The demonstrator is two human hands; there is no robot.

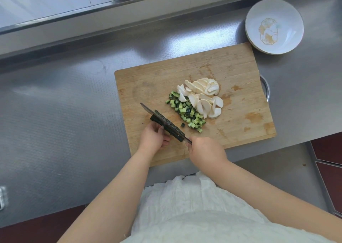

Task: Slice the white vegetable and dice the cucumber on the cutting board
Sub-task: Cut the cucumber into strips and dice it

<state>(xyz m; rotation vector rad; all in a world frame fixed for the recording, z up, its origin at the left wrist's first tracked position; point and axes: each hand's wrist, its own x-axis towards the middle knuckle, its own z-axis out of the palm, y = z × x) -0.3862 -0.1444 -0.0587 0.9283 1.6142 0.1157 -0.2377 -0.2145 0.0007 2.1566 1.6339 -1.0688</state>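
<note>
Left hand [154, 137] just beside cucumber strips [166, 125].

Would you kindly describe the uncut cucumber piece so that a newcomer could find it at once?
Start at the wooden cutting board on the steel counter and go to its near left corner, where the left hand and the knife meet. The cucumber piece lies under the blade: long, dark and bumpy-skinned, unlike the small green cubes beside it.
</note>
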